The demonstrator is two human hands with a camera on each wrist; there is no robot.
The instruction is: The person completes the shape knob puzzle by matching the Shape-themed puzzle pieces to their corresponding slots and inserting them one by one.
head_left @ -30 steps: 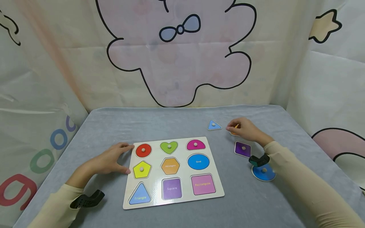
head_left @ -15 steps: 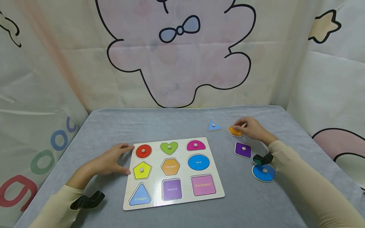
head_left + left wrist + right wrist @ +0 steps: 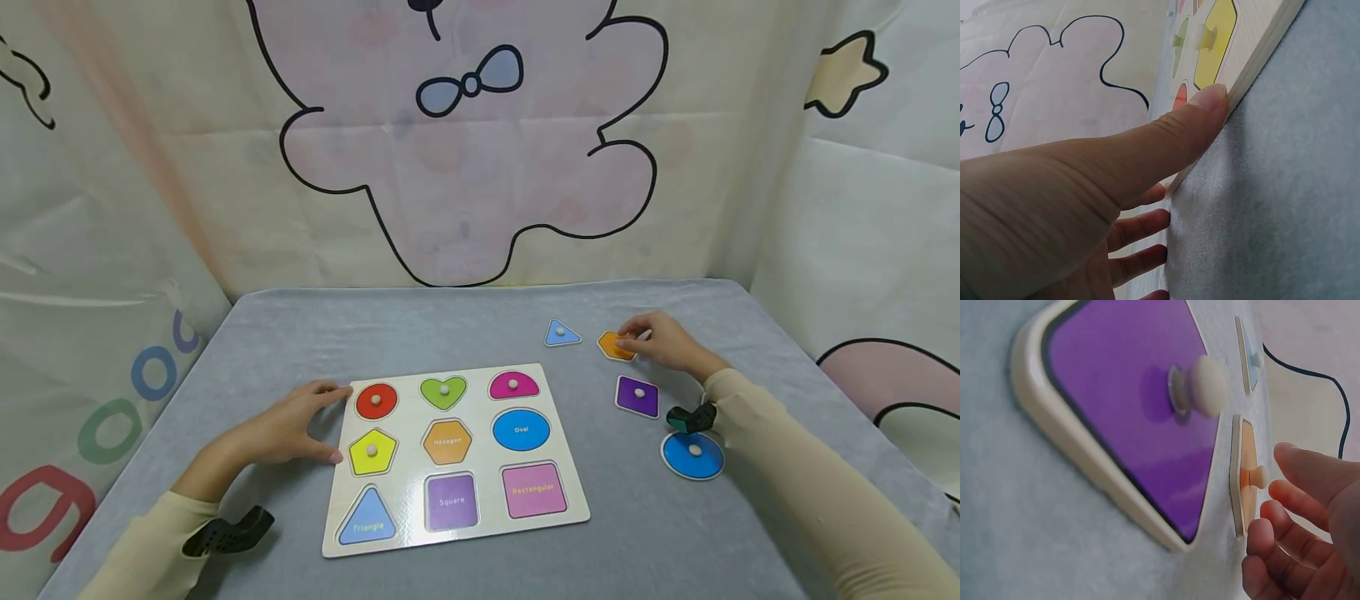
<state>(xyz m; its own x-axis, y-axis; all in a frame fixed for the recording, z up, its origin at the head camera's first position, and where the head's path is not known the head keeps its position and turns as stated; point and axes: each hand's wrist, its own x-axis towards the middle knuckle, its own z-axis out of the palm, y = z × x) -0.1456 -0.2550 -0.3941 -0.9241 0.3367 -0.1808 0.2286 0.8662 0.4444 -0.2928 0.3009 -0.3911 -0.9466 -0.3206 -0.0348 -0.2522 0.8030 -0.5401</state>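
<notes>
My left hand (image 3: pixel 285 427) rests at the left edge of a white shape puzzle board (image 3: pixel 410 500), thumb and fingers spread. In the left wrist view the thumb (image 3: pixel 1179 128) touches the board's edge beside the yellow pentagon piece (image 3: pixel 1221 44). At the back right my right hand (image 3: pixel 666 342) is beside an orange hexagon piece (image 3: pixel 612 345) lying on the table. The right wrist view has its thumb and index finger parted, close to the hexagon's pale knob (image 3: pixel 1261 477) with a gap between. Nearer me lies a purple square piece (image 3: pixel 637 396) with a knob.
A blue triangle piece (image 3: pixel 561 334) lies left of the hexagon, and a blue oval piece (image 3: pixel 692 457) under the right wrist strap. Red circle (image 3: pixel 376 402), green heart (image 3: pixel 443 391) and magenta half-circle (image 3: pixel 514 384) pieces sit in the board. Printed cloth (image 3: pixel 465 183) hangs behind the table.
My right hand has shifted a little to the right, uncovering more of the orange hexagon piece. The left hand and the board stay where they were.
</notes>
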